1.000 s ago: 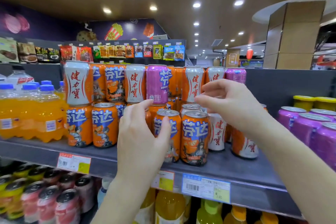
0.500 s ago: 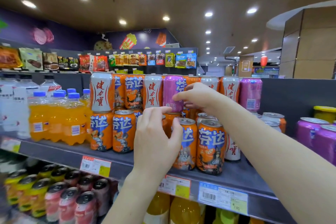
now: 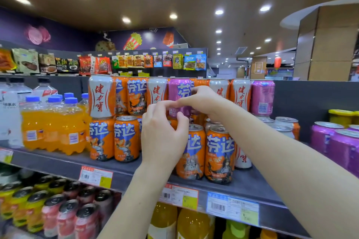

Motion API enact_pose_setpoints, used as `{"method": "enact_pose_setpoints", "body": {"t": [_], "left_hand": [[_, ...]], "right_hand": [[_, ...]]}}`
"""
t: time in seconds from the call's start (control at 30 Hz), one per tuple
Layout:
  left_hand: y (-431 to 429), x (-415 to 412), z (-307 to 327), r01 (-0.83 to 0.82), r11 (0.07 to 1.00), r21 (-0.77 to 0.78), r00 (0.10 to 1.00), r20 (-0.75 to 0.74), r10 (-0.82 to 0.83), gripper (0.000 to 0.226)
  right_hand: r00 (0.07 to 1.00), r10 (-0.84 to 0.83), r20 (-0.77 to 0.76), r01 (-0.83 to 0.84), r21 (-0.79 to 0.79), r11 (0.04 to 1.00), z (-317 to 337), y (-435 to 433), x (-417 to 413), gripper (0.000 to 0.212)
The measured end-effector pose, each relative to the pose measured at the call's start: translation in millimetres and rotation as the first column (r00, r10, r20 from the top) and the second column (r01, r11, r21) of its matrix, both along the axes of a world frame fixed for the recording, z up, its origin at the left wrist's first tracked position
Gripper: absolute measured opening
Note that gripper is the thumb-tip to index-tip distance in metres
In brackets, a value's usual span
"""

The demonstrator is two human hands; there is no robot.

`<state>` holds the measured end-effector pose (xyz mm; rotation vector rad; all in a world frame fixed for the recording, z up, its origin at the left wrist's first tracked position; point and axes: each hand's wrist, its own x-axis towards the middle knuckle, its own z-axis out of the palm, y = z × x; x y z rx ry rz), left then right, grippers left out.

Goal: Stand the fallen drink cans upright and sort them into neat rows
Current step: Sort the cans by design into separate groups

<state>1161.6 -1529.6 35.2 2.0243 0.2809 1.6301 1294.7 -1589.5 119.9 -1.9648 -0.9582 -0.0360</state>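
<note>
Gripping the upright purple can [image 3: 177, 90] at the back of the shelf [image 3: 58, 163] with our right hand [image 3: 204, 101], the nearer, we curled our left hand [image 3: 163, 137] just below, grasp unclear.

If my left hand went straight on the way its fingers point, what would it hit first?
Most likely the right hand, whose fingers lie just above the left hand on the purple can. Depth is unclear.

Orange aluminium drink cans with blue lettering [image 3: 219, 153] stand upright on the grey shelf [image 3: 252, 184], with white-and-orange cans [image 3: 101, 96] and purple cans [image 3: 262, 98] stacked upright on top of them.
</note>
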Motion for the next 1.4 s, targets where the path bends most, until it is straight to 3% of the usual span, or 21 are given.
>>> {"method": "enact_pose_setpoints", "body": {"t": [0.13,0.27,0.4,0.5,0.7,0.83,1.03,1.2,1.4], "left_hand": [[10.2,3.7,0.4,-0.024,0.999,-0.022,0.999,-0.032,0.024,0.024],[11.1,8.0,-2.1,-0.058,0.998,0.0,0.997,-0.053,0.058,0.027],[-4.5,8.8,-2.3,-0.09,0.992,0.092,0.995,-0.032,0.093,0.027],[-29.4,6.3,-1.3,-0.103,0.974,0.203,0.993,0.074,0.09,0.027],[-99.5,17.8,-12.7,0.127,0.951,0.283,0.982,0.099,-0.16,0.028],[-143.9,35.0,-25.2,0.302,0.906,0.296,0.937,0.082,-0.339,0.028],[-208.7,47.4,-47.3,0.62,0.751,0.228,0.776,-0.034,-0.63,0.034],[-251.1,59.1,-55.1,0.706,0.683,0.188,0.707,-0.119,-0.698,0.036],[-270.2,76.9,-64.9,0.639,0.762,0.103,0.769,-0.096,-0.632,0.033]], "right_hand": [[1.0,-0.017,0.022,0.016,0.067,0.998,-0.9,-5.6,-3.8,0.057],[1.0,0.013,0.021,-0.016,0.181,0.983,13.7,-30.2,-20.8,0.053],[1.0,0.006,0.018,-0.011,0.284,0.959,27.0,-81.4,-40.8,0.04],[0.995,-0.082,0.05,0.064,0.283,0.957,19.6,-134.0,-51.8,0.046],[0.966,-0.257,0.014,0.245,0.267,0.932,-29.0,-231.7,-63.2,0.056],[0.935,-0.354,0.017,0.341,0.232,0.911,-48.6,-271.8,-68.9,0.047],[0.872,-0.488,0.051,0.466,0.223,0.856,-59.8,-328.3,-85.1,0.047],[0.825,-0.565,-0.001,0.551,0.22,0.805,-73.8,-371.5,-88.9,0.038],[0.754,-0.656,-0.04,0.651,0.187,0.736,-87.0,-411.9,-76.4,0.038]]}}
